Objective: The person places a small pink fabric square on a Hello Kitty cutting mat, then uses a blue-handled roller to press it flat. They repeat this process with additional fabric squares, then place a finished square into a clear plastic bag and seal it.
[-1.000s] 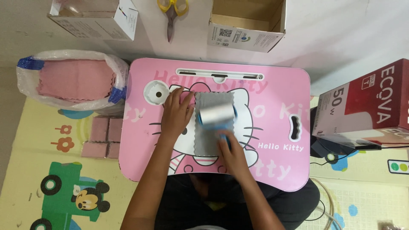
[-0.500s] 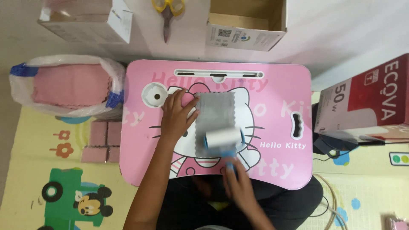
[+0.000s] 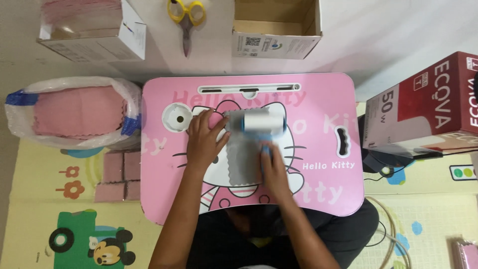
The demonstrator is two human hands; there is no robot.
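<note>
two hands: left hand (image 3: 205,142) flat on grey cloth (image 3: 242,162), right hand (image 3: 271,167) gripping lint roller (image 3: 264,121), bag (image 3: 30,134) holding pink cloths (image 3: 74,112).

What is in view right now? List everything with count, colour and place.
lint roller: 1, white roll on a blue handle, at the far end of the cloth
cloth: 1, grey with scalloped edges, flat on the table centre
lap table: 1, pink with a cartoon cat print
scissors: 1, yellow handles, on the floor beyond the table
open cardboard box: 1, white outside, beyond the table
box of pink cloths: 1, white, far left
plastic bag of pink cloths: 1, clear bag, left of the table
pink cloth stacks: several, on the play mat beside the table
red carton: 1, right of the table
left hand: flat on the cloth's left edge
right hand: gripping the roller handle, blurred
</note>
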